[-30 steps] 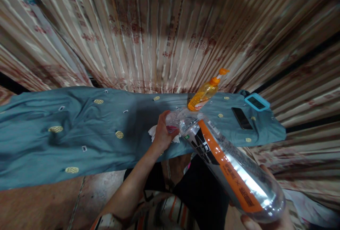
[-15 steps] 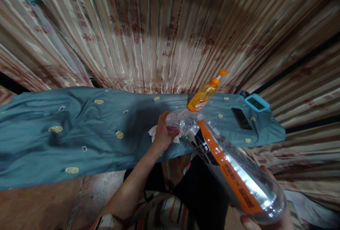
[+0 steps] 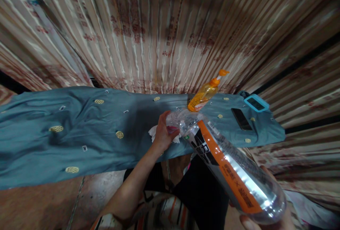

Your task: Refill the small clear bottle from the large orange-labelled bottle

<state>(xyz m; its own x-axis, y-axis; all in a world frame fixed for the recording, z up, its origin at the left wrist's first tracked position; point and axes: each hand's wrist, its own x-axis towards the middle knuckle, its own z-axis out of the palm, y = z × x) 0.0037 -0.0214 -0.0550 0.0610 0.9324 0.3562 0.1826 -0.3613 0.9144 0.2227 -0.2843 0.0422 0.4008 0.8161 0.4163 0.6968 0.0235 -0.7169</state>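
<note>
My right hand (image 3: 281, 219), partly cut off at the lower right, grips the base end of a large clear plastic bottle (image 3: 225, 166) with an orange, silver and black label. The bottle lies tilted, its neck end lower and toward the table. My left hand (image 3: 162, 134) is closed around a small clear cup (image 3: 174, 119) at the bottle's mouth; a pinkish patch shows by its fingers. Whether the bottle's mouth is inside the cup or only touches it, I cannot tell. Crumpled white tissue (image 3: 152, 132) shows beneath my left hand.
Just beyond the bottle's neck, an orange pump bottle (image 3: 203, 95) stands on the blue-green patterned cloth (image 3: 106, 127). To the right are a black phone (image 3: 241, 119) and a light-blue framed device (image 3: 256, 103). Pleated curtains (image 3: 148, 45) hang behind the table and along the right.
</note>
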